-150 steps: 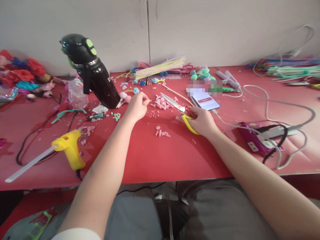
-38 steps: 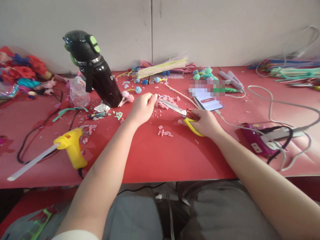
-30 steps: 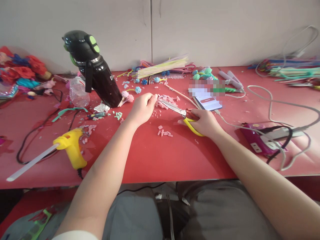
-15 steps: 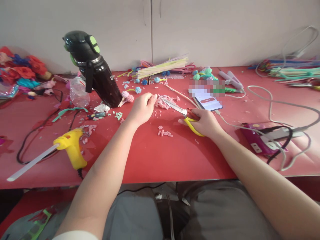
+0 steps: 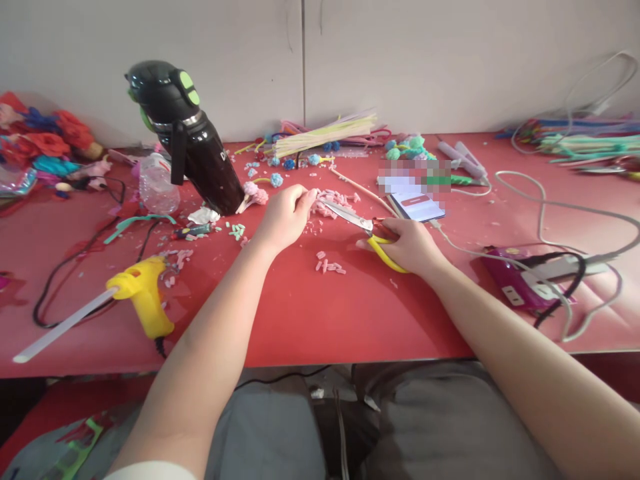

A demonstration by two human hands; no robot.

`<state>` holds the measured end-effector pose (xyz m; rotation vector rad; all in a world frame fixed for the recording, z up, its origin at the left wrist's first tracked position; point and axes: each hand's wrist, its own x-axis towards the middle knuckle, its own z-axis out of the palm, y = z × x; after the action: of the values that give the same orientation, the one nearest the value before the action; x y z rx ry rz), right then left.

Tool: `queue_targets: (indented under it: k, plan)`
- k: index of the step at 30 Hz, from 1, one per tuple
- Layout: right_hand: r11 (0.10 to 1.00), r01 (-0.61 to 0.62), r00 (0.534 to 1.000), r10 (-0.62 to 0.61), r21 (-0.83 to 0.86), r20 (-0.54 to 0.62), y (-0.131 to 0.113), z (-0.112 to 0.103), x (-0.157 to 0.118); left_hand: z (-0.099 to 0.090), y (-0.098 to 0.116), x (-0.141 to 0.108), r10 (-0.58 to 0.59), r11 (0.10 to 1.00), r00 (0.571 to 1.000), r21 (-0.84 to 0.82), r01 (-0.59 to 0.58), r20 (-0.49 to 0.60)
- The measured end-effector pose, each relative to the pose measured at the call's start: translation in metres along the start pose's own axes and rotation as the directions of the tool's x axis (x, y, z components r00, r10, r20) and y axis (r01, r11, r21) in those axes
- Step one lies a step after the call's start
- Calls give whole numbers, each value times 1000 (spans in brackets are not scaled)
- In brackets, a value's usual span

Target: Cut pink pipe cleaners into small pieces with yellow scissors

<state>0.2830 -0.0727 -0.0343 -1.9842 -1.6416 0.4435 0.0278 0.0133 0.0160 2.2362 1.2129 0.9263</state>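
My left hand (image 5: 286,217) is closed in a pinch, thumb against fingers, at the left edge of a pile of short pink fuzzy pieces (image 5: 339,201). Whatever it pinches is too small to make out. My right hand (image 5: 411,245) grips scissors (image 5: 384,253) with yellow and red handles. Their blades look closed or nearly so and point left over the pile, the tip close to my left fingertips. A smaller group of pink pieces (image 5: 330,266) lies nearer to me on the red table (image 5: 305,320). One long pale pink stem (image 5: 364,189) lies behind the scissors.
To the left stand a black flask (image 5: 210,160) and a clear plastic bottle (image 5: 159,185). A yellow glue gun (image 5: 150,293) with its cord lies in front of them. Bundled pipe cleaners (image 5: 325,135) lie at the back. On the right are a phone (image 5: 417,203), cables and a purple power strip (image 5: 510,277).
Hardly anything differs. My left fingertips and the scissors have shifted very slightly; both hands keep their grips.
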Motion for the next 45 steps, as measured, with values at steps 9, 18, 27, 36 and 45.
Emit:
queue_targets:
  k: [9,18,27,36,45]
  plan:
    - [1000,4,1000,-4,9,-1,0,1,1,1,0,0,0,1000,1000,-5,0,2]
    - [1000,7,999,-7,7,-37,0,2,1,0,5,-1,-24,1000,1000,-8,24,7]
    - [1000,13,1000,-13,9,-16,0,1,-1,2,3,-1,-44,998,998,-47,42,-40]
    - [1000,-1,1000,1,20,-3,-3,-1,-2,1,-2,-1,-15,998,1000,-54,15,-13]
    - [1000,30,1000,-30,-2,-9,2,1,0,1,-3,-1,-17,998,1000,-66,17,-4]
